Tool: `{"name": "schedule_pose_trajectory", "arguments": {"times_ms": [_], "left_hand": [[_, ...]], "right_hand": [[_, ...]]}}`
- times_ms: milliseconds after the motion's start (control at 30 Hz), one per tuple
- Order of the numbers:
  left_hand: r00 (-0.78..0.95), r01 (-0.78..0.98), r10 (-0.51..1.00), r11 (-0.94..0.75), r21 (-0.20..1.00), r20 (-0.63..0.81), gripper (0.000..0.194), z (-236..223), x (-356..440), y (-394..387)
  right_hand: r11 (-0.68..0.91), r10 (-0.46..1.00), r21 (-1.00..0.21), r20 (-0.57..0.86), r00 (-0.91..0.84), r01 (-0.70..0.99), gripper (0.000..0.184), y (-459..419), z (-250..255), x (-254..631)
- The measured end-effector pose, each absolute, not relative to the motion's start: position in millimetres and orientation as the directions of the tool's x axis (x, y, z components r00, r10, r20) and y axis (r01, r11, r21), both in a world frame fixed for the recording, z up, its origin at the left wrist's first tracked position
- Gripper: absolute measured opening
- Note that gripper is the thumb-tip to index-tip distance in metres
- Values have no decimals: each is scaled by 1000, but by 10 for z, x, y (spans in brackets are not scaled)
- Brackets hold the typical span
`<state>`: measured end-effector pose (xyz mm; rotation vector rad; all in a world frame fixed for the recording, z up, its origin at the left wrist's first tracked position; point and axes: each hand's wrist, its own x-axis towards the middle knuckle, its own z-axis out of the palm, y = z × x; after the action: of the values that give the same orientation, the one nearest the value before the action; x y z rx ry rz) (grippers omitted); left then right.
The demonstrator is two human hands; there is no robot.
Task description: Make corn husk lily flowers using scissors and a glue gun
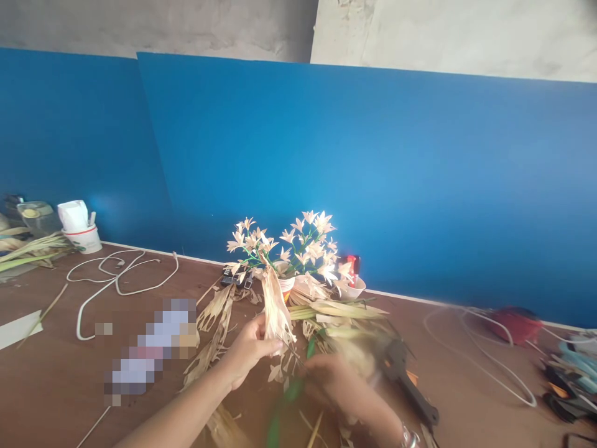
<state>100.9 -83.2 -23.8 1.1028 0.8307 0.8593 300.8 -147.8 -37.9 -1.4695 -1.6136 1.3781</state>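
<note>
My left hand (pixel 247 351) is closed in a pinch on a strip of dried corn husk (pixel 276 308), holding it upright above the brown table (pixel 69 367). My right hand (pixel 333 382) is smeared by motion just to the right of it, next to a green stem (pixel 285 401) that runs down toward me; its fingers are too blurred to read. Behind both hands stands a bunch of pale handmade flowers (pixel 298 246) in a small cup. Loose husk pieces (pixel 212 326) lie around the hands.
A black glue gun (pixel 410 382) lies right of my right hand. White cables (pixel 116 277) loop at the left, another white cable (pixel 489 361) at the right. A white cup (pixel 83 235) and green leaves stand far left, a red object (pixel 517 323) far right. Blue panels (pixel 373 174) back the table.
</note>
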Motion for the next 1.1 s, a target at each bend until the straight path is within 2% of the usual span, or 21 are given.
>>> {"name": "schedule_pose_trajectory", "arguments": {"times_ms": [100,233,667,933,1100], "left_hand": [[473,-158,871,232,960,-132,41,-206,989,-816],[486,-145,863,231,962,-134,44,-172,968,-807],[452,-225,886,227,948,-105,36,-218,992,-808],[429,-207,898,197,958,-92,36,-217,1005,-814],[453,-176,888,176,969,-79,34,-201,1017,-847]], "right_hand": [[-109,935,-907,-232,-267,408,11,-1485,-293,3009],[-86,926,-925,-211,-312,370,13,-1490,-250,3006],[-53,946,-923,-169,-277,381,12,-1486,-276,2997],[-46,949,-905,-172,-265,423,9,-1468,-321,3005],[-8,965,-888,-127,-231,459,11,-1460,-380,2992]]}}
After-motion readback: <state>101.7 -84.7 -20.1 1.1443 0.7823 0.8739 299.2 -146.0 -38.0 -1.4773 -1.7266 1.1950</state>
